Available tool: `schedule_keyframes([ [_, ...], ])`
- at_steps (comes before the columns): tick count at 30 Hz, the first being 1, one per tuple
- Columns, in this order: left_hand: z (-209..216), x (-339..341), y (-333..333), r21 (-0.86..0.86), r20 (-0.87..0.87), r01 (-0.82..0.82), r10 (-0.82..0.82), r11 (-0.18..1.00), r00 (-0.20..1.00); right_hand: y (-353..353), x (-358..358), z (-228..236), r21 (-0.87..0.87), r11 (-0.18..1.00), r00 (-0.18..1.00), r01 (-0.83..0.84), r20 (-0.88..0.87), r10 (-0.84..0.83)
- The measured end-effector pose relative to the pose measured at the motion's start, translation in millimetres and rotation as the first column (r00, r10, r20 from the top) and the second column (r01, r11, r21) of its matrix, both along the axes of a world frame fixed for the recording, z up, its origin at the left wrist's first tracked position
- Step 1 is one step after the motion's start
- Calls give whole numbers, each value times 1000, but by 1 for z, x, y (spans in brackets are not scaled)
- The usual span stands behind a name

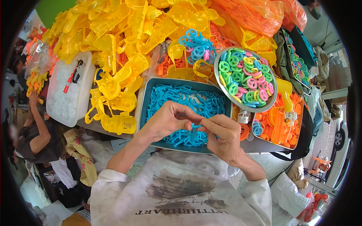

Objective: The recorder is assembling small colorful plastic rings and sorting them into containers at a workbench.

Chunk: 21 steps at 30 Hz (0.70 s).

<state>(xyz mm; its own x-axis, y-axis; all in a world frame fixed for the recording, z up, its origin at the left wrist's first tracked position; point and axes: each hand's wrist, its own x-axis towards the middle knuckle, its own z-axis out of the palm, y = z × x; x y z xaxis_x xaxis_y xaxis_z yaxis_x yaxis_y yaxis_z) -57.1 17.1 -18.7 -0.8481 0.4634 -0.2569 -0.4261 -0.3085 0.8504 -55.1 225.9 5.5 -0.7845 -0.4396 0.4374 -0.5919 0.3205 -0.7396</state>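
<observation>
Blue, the small plastic piece [195,127] runs roughly left-to-right at mid-frame. Fingertips nearly closed, my left hand [166,119] and right hand [225,135] pinch it above the tray [188,81].

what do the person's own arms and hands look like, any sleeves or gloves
The left hand and right hand are bare, with no gloves, rings or watch visible. The forearms are uncovered up to the loose, off-white left sleeve and right sleeve, both with faint greyish mottling. They belong to a matching shirt with a brownish smudged print and dark lettering.
</observation>
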Motion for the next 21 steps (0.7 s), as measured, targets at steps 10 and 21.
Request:
schedule_keyframes([
  [10,17,-12,1,-95,-102,-21,11,995,995,-2,-9,4,-23,999,999,41,16,-41],
  [21,56,3,13,-533,-769,-599,-47,598,638,5,-20,-2,-142,988,870,-56,479,118],
])
